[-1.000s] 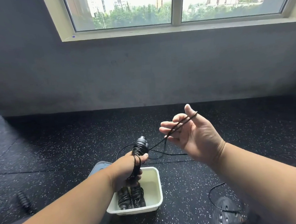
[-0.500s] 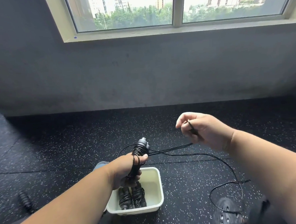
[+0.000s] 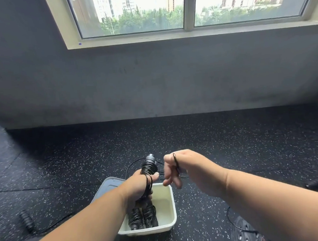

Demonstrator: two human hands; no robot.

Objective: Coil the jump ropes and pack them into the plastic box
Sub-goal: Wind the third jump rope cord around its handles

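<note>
My left hand [image 3: 140, 185] grips the black handles of a jump rope [image 3: 148, 167], held upright above the white plastic box [image 3: 167, 204], with several turns of thin black cord wound around them. My right hand [image 3: 184, 172] is close beside the handles, fingers pinched on the loose cord, which loops over its knuckles. Two coiled black ropes [image 3: 142, 216] lie in the box's left half. The rest of the cord trails down to the floor at the lower right [image 3: 232, 220].
A translucent lid [image 3: 110, 185] lies behind the box's left side. Another black rope handle [image 3: 27, 221] lies on the speckled rubber floor at the left, and a dark handle [image 3: 316, 183] at the right. A black shoe [image 3: 245, 233] is at the bottom right. A grey wall stands ahead.
My right hand has swung from out at the right in to the handles, carrying the cord with it. The left hand has kept its hold over the box.
</note>
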